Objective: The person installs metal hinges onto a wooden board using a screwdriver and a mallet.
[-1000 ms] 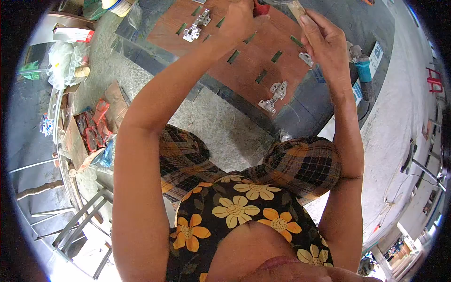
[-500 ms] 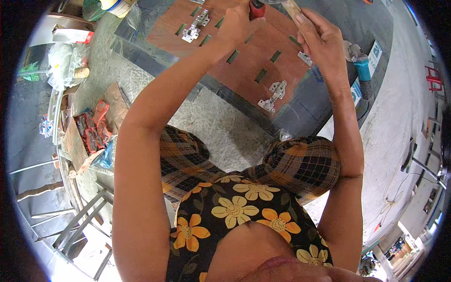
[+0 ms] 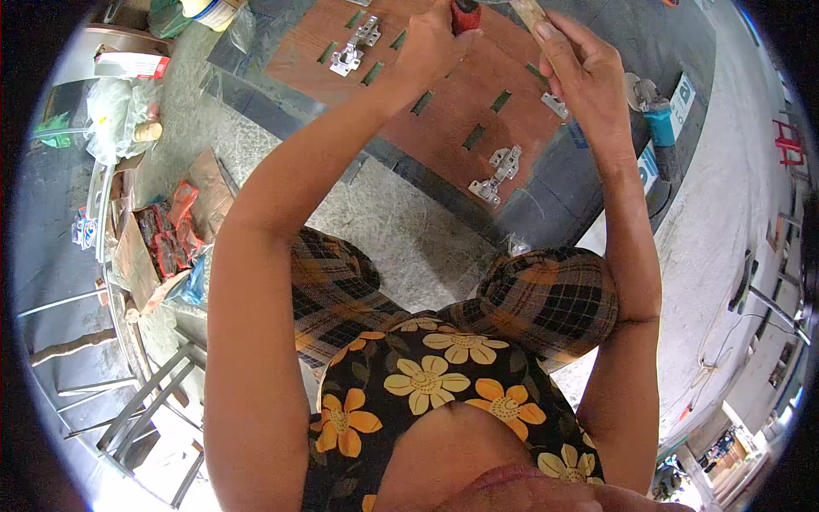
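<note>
Left hand [image 3: 431, 44] fisted round red handle [image 3: 466, 14]. Right hand [image 3: 580, 77] clasps wood handle [image 3: 531, 12]. Both likely stiff, non-slip; grip mid-handle. Board [image 3: 461, 107] under hands; hinge [image 3: 497, 175] below right hand.

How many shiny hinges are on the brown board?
3 hinges: one at the board's far left, one near its close edge, a small one beside the right hand. More may hide under the hands.

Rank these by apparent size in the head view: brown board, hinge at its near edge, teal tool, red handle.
1. brown board, by far.
2. hinge and teal tool look about alike; not ranked.
3. red handle, though the left hand hides most of it, so its rank is unsure.
</note>
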Demonstrator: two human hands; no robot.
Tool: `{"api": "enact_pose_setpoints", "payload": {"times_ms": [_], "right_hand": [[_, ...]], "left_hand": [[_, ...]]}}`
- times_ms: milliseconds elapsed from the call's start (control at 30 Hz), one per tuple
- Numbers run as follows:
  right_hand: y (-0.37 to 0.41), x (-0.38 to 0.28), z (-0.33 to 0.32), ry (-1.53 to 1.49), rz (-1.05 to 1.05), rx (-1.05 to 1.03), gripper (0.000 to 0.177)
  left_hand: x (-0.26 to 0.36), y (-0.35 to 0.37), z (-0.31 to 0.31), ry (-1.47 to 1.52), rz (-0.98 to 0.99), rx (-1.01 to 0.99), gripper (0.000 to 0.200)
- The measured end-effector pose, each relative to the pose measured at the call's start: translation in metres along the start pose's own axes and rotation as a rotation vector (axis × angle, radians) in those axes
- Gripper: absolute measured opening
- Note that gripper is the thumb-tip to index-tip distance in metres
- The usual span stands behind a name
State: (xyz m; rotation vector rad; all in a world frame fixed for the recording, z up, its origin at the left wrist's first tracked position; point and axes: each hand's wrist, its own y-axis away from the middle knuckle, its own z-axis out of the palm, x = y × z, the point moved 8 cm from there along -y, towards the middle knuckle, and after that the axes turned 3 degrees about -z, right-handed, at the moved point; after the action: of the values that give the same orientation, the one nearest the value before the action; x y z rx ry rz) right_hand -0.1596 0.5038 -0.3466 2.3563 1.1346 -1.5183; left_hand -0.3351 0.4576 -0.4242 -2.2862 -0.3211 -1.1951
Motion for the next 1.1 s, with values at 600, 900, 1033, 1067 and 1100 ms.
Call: {"api": "enact_pose_setpoints", "payload": {"times_ms": [600, 900, 1033, 1067, 1100], "right_hand": [[-0.006, -0.021, 0.004, 0.185, -0.021, -0.073, 0.029], [-0.01, -0.023, 0.003, 0.195, -0.117, -0.078, 0.032], [-0.008, 0.009, -0.005, 0.123, 0.021, -0.136, 0.039], [-0.005, 0.01, -0.009, 0.126, 0.033, -0.135, 0.04], [-0.003, 0.009, -0.012, 0.128, 0.044, -0.137, 0.04]], "left_hand": [[-0.005, 0.0, 0.003, -0.05, 0.07, 0.038, 0.025], [0.023, 0.003, -0.005, 0.059, -0.355, -0.186, 0.021], [-0.001, -0.008, 0.012, 0.015, -0.169, -0.178, 0.023], [-0.001, -0.01, 0.014, 0.054, -0.133, -0.18, 0.024], [-0.003, -0.011, 0.013, 0.119, -0.161, -0.13, 0.024]]}}
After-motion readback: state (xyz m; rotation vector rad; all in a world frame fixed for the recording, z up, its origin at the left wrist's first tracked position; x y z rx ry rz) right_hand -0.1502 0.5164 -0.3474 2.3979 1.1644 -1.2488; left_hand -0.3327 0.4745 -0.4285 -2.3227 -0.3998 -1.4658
